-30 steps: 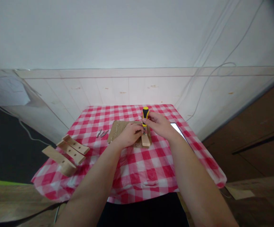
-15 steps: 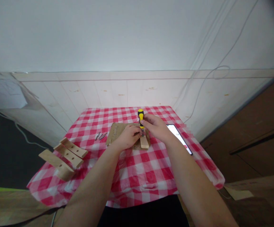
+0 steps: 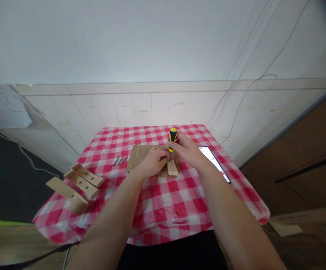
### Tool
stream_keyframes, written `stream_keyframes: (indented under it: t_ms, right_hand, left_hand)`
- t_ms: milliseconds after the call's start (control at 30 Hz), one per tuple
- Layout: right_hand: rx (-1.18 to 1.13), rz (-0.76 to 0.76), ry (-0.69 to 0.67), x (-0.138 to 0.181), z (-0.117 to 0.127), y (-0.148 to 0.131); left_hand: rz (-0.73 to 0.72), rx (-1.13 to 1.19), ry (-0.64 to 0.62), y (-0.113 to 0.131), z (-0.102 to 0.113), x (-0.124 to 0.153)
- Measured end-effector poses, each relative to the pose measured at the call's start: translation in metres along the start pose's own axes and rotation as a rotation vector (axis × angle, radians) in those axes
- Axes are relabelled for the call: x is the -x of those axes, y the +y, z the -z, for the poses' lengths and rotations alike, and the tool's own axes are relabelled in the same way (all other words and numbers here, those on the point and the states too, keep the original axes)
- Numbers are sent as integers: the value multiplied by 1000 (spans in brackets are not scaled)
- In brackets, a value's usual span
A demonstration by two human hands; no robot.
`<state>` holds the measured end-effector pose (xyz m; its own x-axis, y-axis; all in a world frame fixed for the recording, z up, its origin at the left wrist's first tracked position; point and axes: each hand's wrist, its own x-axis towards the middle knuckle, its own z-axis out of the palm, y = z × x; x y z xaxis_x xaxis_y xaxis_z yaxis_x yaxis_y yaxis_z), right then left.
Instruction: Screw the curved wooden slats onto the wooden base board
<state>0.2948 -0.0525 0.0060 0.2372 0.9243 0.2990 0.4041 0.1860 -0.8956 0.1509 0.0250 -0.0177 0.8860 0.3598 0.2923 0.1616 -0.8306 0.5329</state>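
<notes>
One small table under a red-and-white checked cloth (image 3: 163, 202) carries everything, and both hands work near its far middle; bare cloth lies open between the hands and the near edge, while the far edge sits just beyond the fingers. A flat wooden board (image 3: 140, 153) with rows of small holes lies under the left hand (image 3: 151, 163), which rests curled on it, its fingertips at a small wooden block (image 3: 172, 168) standing on the board's right end. A phone (image 3: 215, 162) with a lit screen lies just right of the right hand (image 3: 187, 150), along the right edge. Three loose wooden pieces (image 3: 75, 183) sit well to the left of the left hand, overhanging the left edge. The right hand is closed around a screwdriver (image 3: 172, 137), upright, with a yellow and black handle, its tip down at the block. A few screws (image 3: 119, 161) lie just left of the board.
</notes>
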Motion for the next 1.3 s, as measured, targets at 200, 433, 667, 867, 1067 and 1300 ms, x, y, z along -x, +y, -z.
stream_keyframes:
  t_ms: [200,433,667,867,1067,1300]
  right_hand:
    - [-16,5,-51,2,5,-4]
    - [194,-9,115,0,4,0]
    - [52,49,-14,-1,6,2]
    - [246,28,79,-1,6,-3]
    - [147,4,67,-1,5,-3]
    - [160,41,18,2,7,-7]
  left_hand:
    - [-9,6,13,-3,-2,0]
    - [4,1,24,-3,-2,1]
    - [-28,-10,6,-5,-2,0]
    - [9,-27,10,-3,-1,1]
    - [-12,5,13,0,1,0]
    - [-20,4,32,-5,-3,1]
